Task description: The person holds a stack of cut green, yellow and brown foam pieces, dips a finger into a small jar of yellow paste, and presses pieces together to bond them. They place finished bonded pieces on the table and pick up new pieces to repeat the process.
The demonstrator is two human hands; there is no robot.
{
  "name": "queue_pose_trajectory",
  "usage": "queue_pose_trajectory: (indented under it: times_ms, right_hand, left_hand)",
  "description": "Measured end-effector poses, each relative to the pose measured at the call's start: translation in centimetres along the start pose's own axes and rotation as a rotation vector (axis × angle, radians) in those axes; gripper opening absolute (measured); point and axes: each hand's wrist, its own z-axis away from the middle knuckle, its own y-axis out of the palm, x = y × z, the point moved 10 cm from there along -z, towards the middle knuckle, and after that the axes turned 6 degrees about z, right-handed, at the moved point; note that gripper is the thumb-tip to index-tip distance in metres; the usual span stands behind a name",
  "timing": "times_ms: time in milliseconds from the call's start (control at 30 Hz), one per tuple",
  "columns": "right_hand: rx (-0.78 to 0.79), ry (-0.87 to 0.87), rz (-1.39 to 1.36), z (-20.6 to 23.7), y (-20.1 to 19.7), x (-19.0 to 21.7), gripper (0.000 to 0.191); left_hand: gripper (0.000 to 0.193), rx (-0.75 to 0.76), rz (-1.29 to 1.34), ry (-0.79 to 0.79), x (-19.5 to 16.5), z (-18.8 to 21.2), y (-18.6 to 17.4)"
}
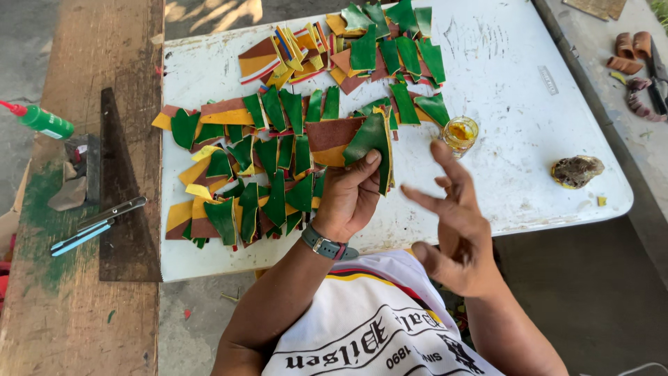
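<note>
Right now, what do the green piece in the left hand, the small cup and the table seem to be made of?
Green piece: thin, flexible sheet, perhaps leather or vinyl; it curves in the left hand and has a slight sheen.
Cup: clear glass or plastic; yellow contents show through.
Table: white, probably moulded plastic; matte, scuffed, rounded corner.

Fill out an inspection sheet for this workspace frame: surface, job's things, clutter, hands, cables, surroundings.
Surface: white table, scuffed and stained.
Job's things: green leaf-shaped piece held up; cut green, yellow and brown pieces spread across the table; small glass jar with yellow content.
Clutter: brownish lump near the table edge.
Hands: left hand grips the green piece; right hand open, fingers spread, holding nothing.
Cables: nothing seen.
Surroundings: wooden bench with green bottle and clips.
</note>
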Motion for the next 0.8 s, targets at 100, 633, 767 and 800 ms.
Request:
queue_pose_trajectory:
  times_ms: [100, 633, 767, 800]
  right_hand:
    - [-0.007, -0.006, 0.131, -0.5, 0.3, 0.0, 0.076]
    - [-0.067, -0.032, -0.046, 0.1, -0.1, -0.8, 0.043]
    - [-0.034, 0.045, -0.251, 0.1, 0.0, -1.4, 0.064]
    - [0.000, 0.042, -0.113, 0.1, 0.3, -1.2, 0.066]
  left_hand:
    - [0.028, -0.019, 0.002, 0.005, -0.2, 0.0, -0.2]
    - [0.032, 0.004, -0.020, 0.084, -1.2, -0.4, -0.5]
    - [0.030, 0.011, -0.012, 0.069, -0.9, -0.4, -0.6]
    - [0.031, 0.012, -0.004, 0.066, -0.8, -0.3, -0.6]
